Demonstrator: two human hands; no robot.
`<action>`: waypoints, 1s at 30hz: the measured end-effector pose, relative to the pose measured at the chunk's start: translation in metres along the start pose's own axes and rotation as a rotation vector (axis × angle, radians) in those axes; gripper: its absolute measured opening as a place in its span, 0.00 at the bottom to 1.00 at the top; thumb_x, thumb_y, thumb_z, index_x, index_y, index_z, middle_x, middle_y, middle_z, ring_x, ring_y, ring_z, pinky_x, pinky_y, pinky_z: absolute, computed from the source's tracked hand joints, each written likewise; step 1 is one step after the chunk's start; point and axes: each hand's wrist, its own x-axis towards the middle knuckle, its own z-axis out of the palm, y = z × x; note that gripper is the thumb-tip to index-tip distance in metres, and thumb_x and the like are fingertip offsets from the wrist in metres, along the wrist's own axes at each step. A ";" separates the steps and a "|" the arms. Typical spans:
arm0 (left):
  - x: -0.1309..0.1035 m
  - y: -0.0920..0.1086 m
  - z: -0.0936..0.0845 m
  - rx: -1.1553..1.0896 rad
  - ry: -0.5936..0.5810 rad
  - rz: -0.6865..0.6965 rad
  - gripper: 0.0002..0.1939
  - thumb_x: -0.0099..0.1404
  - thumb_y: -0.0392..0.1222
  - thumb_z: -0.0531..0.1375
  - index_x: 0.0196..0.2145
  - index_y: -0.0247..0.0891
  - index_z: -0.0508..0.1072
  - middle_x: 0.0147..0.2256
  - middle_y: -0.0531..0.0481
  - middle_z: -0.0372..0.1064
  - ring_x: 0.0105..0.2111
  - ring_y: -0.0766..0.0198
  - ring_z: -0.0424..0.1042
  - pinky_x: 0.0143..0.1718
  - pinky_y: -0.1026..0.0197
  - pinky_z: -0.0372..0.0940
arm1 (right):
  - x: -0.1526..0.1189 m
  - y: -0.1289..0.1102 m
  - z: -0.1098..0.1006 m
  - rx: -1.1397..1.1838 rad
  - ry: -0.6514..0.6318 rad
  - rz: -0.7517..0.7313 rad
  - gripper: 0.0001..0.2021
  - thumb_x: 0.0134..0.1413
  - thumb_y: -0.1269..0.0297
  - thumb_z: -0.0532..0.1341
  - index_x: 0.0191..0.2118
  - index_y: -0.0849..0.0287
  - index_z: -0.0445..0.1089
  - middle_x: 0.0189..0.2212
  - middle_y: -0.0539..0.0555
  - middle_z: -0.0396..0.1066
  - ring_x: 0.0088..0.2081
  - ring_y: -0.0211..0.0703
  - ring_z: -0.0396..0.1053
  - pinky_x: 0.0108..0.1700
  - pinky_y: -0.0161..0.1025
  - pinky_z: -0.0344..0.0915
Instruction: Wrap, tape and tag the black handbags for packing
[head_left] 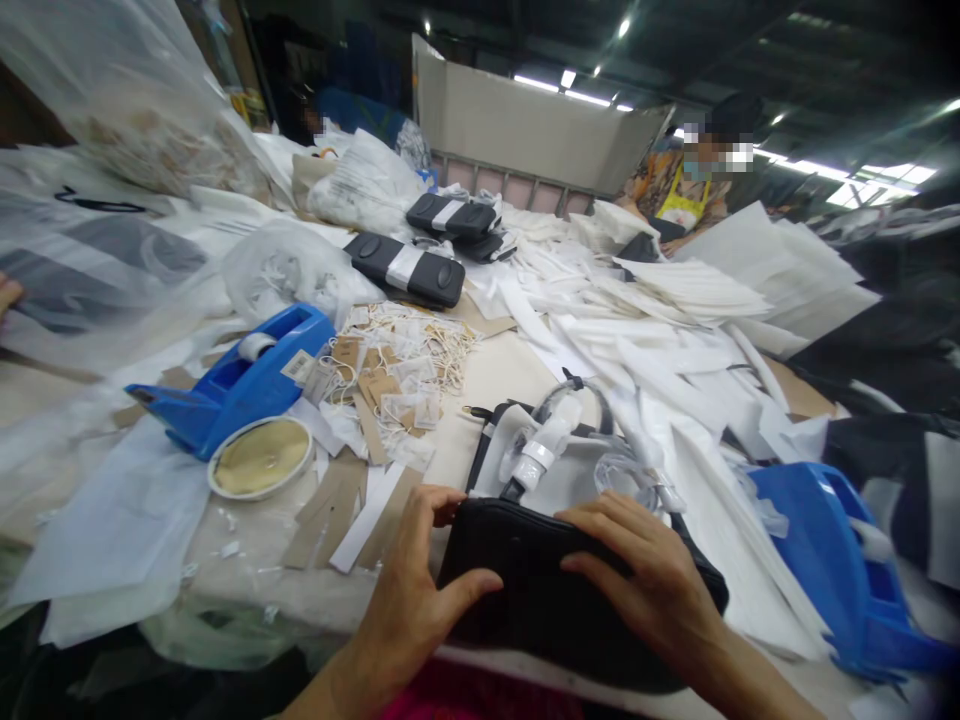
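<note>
A black handbag (540, 610) stands at the table's front edge, close to my body. My left hand (420, 575) grips its upper left corner, thumb on the near face and fingers over the top edge. Farther right, my right hand (645, 560) holds the same top edge, its thumb also pressed on the near face. Behind the bag's top edge rises a handle wrapped in white foam (547, 445), bound with clear tape. A coiled clear plastic-wrapped piece (626, 475) lies near my right fingers. The bag's underside is hidden.
Blue tape dispensers (247, 375) stand left and right. Left of the bag are a round tin (261, 458), cardboard strips (326, 510) and a pile of corded tags (397, 370). Black cases (409, 268) and white foam sheets (675, 350) lie beyond. A person in a yellow apron (684, 200) is across the table.
</note>
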 end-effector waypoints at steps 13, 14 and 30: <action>-0.023 -0.017 0.014 -0.348 -0.108 -0.261 0.23 0.57 0.45 0.65 0.49 0.43 0.64 0.45 0.47 0.71 0.45 0.55 0.70 0.47 0.56 0.65 | 0.003 0.001 -0.001 -0.004 0.018 -0.024 0.11 0.55 0.65 0.62 0.45 0.52 0.72 0.38 0.53 0.74 0.40 0.46 0.72 0.42 0.41 0.69; -0.025 -0.019 0.014 -0.356 -0.128 -0.246 0.23 0.57 0.45 0.65 0.49 0.42 0.65 0.44 0.48 0.71 0.45 0.55 0.70 0.47 0.57 0.65 | 0.003 0.001 -0.001 -0.004 0.015 -0.027 0.11 0.55 0.65 0.63 0.45 0.51 0.72 0.39 0.53 0.74 0.40 0.46 0.72 0.42 0.41 0.69; -0.021 -0.024 0.002 -0.394 -0.237 -0.035 0.20 0.56 0.46 0.66 0.46 0.40 0.70 0.44 0.47 0.68 0.45 0.56 0.67 0.48 0.59 0.62 | 0.041 -0.054 0.014 -0.160 -0.190 0.076 0.24 0.52 0.64 0.64 0.56 0.51 0.60 0.46 0.58 0.65 0.46 0.53 0.66 0.46 0.49 0.68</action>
